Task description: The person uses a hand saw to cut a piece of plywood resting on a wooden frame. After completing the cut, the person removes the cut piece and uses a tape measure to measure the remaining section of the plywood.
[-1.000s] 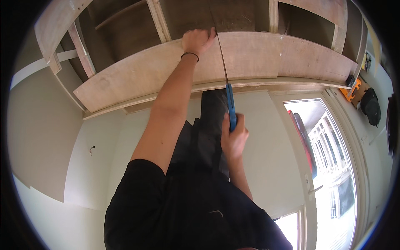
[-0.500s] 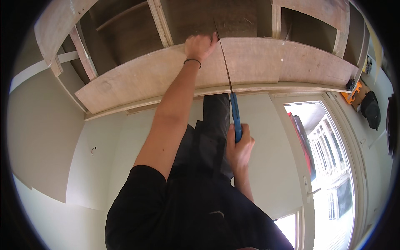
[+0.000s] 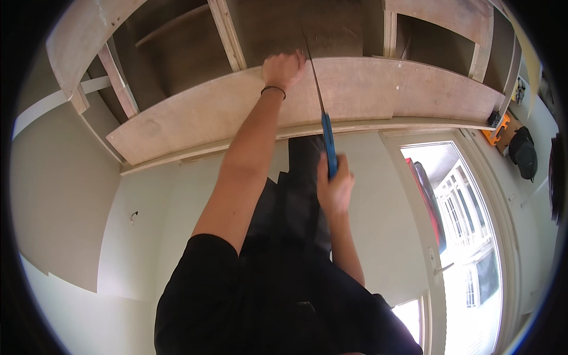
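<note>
My left hand [image 3: 283,71], a dark band on its wrist, is closed over the upper edge of a long, pale plywood board [image 3: 355,92], just left of a thin saw blade [image 3: 316,83]. The blade lies across the board from top to bottom, its far end over the dark recess behind. My right hand [image 3: 336,183] grips the blue handle [image 3: 328,136] of this handsaw below the blade, near the board's lower edge.
Wooden compartments with upright battens [image 3: 228,35] span the top, with curved panels [image 3: 77,44] at the sides. Pale walls surround a glazed door [image 3: 470,236] at lower right. An orange object [image 3: 494,133] and a black bag [image 3: 522,154] are at the right.
My right hand and saw moved toward me by half a second ago, then away again toward the board now. My left hand stays on the board's edge as the view shifts slightly.
</note>
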### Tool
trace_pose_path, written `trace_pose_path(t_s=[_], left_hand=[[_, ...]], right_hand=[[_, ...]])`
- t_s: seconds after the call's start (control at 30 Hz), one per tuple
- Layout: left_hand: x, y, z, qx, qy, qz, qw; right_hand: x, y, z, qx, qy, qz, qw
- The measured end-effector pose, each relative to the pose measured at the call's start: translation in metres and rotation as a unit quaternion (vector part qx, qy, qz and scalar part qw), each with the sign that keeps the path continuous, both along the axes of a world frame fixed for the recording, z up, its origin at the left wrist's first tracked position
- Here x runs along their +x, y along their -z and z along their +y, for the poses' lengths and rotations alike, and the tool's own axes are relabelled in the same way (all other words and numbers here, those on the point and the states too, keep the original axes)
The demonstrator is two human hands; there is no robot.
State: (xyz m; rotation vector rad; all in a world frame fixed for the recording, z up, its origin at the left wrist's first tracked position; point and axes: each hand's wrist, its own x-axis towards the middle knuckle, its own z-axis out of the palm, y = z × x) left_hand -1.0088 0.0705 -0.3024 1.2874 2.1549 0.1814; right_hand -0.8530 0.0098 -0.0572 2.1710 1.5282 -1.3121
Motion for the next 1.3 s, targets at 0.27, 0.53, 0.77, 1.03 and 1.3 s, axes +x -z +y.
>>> trace_pose_path(t_s=[0.27,0.53,0.77,1.03,1.3], left_hand=[[-0.001,0.000,-0.001,0.016,-0.011,0.003,1.000],[-0.005,0.001,0.001,-0.012,0.006,-0.018,1.000],[-0.008,0.000,0.005,-0.028,0.005,-0.008,1.000],[-0.006,0.000,0.003,0.005,-0.005,0.002,1.000],[-0.008,0.002,0.005,-0.011,0.006,-0.018,1.000]], right_hand=[[0.034,-0.079,-0.029,-0.012,0.005,-0.022,1.000],[-0.074,0.126,0.102,0.084,-0.089,-0.001,0.993],[0.009,-0.012,-0.007,0.010,0.003,0.006,1.000],[0.019,-0.081,-0.016,-0.033,0.009,-0.061,0.998],[-0.053,0.143,0.075,0.094,-0.029,0.042,0.994]])
